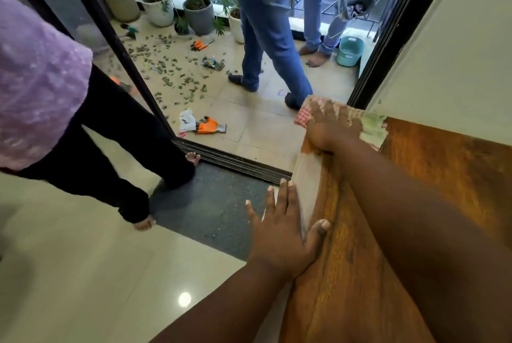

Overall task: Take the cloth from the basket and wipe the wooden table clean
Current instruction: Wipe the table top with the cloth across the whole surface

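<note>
The wooden table [432, 182] fills the right side, brown top with a pale edge strip. A checked pink, white and green cloth [371, 126] lies at the table's far corner. My right hand [329, 126] presses flat on the cloth, blurred by motion, arm stretched across the top. My left hand [285, 232] rests open on the table's near left edge, fingers spread over the pale strip, thumb on the wood. No basket is visible.
A person in black trousers [110, 148] stands left on the tiled floor. Two people in jeans [266, 24] stand on the balcony beyond the sliding-door track [235, 160], among potted plants [163, 7], scattered leaves, orange gloves [207, 125] and a teal bucket [349, 50].
</note>
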